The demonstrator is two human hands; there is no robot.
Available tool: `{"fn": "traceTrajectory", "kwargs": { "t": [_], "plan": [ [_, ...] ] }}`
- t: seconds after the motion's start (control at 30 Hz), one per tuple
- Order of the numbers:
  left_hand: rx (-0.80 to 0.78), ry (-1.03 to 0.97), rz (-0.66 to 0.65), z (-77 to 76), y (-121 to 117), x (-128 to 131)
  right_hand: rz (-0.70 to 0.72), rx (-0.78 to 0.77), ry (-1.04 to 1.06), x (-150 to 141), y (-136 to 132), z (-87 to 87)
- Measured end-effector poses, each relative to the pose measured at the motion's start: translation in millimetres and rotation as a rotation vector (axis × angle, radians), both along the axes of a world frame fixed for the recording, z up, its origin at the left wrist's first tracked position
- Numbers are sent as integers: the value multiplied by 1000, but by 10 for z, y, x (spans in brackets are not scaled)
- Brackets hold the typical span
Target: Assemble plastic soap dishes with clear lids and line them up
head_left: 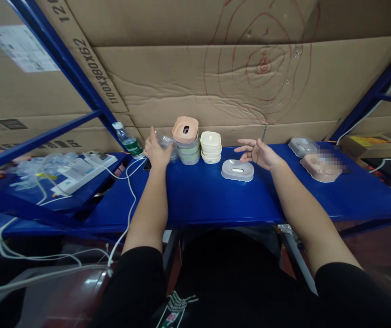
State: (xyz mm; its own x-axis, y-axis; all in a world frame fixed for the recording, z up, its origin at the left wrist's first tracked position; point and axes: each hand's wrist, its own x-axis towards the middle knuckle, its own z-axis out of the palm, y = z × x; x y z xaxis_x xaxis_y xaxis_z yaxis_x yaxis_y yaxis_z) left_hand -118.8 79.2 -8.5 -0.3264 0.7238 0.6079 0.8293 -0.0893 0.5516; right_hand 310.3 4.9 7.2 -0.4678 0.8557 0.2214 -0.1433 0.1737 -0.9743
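My left hand [159, 151] is at the left of the work surface, its thumb and fingers spread beside a group of clear plastic pieces [171, 152]. Whether the fingertips touch them I cannot tell. Just right of these stands a stack of coloured plastic containers [189, 156], with a peach one [185, 130] with a slot in its bottom tilted on top. A shorter cream stack [211, 146] is beside it. My right hand [258, 153] is raised with its fingers apart, holding nothing, by a pale oval plastic piece [238, 170] with a slot in its middle.
On the right of the blue table [212, 200] lie a translucent piece [302, 146] and a pinkish piece [318, 167], partly blurred. A water bottle [130, 142] leans at the left, near white cables [132, 196]. Cardboard [168, 77] walls the back.
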Motion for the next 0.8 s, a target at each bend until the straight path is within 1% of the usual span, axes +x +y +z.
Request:
{"fn": "traceTrajectory", "kwargs": {
  "t": [0.13,0.37,0.8],
  "plan": [
    [-2,-25,-5,-6,41,-18,-2,-10,26,-2,19,-24],
    [82,-45,-113,-36,107,-91,13,-12,53,-7,36,-48],
    [174,-118,-130,-122,224,-183,-20,-46,27,-21,17,-24]
  ]
}}
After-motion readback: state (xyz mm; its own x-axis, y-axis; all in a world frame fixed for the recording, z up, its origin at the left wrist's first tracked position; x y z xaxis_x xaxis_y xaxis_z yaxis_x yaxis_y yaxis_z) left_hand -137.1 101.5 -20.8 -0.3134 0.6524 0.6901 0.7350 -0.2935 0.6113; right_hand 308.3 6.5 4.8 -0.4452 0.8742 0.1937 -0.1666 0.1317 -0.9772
